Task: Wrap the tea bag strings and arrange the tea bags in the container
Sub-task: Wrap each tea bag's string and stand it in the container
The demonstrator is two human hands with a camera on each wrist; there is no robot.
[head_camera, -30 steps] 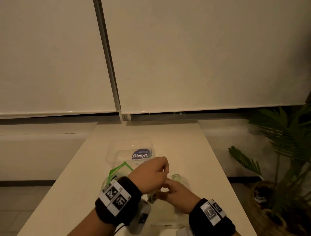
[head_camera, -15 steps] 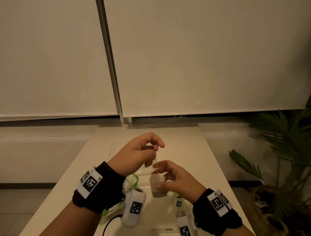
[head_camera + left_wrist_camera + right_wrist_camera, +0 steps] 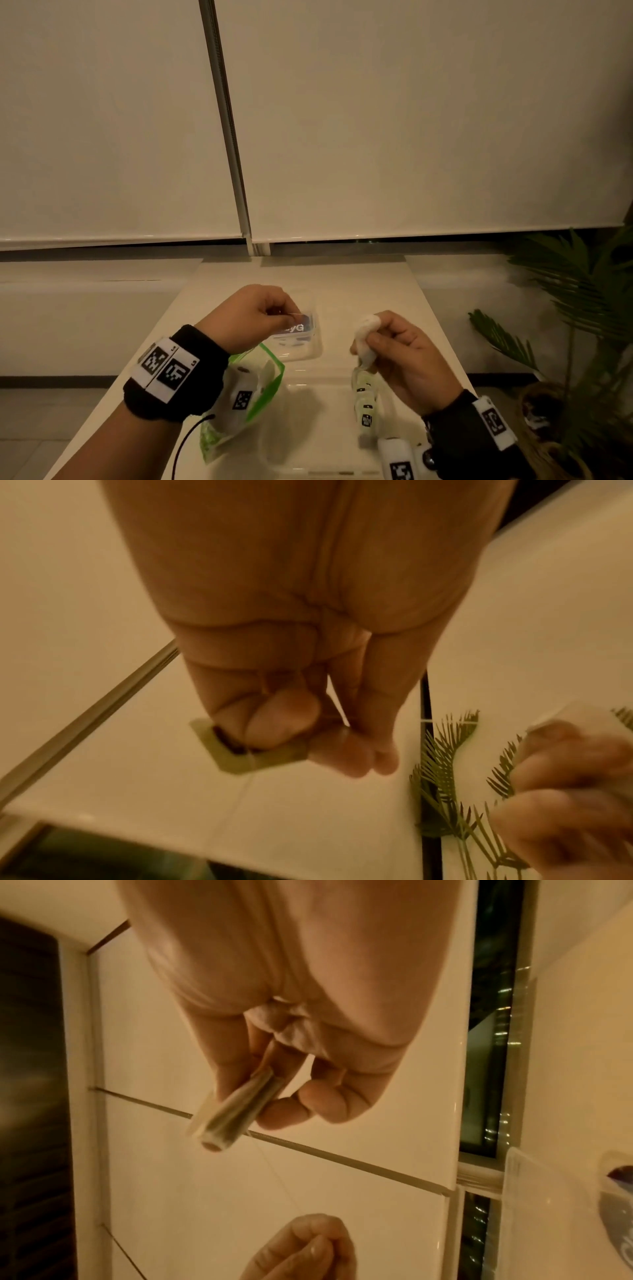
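Your right hand (image 3: 404,356) grips the small white paper tea bag (image 3: 365,337); your left hand (image 3: 255,317) pinches its green paper tag (image 3: 253,758), thin white string (image 3: 274,1169) stretched between them. Keep that tension while winding. The clear plastic container (image 3: 308,346) sits just beyond your left hand.

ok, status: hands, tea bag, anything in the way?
Left hand pinches the green tag. Right hand grips the tea bag, string stretched between them. Container beyond, path unobstructed.
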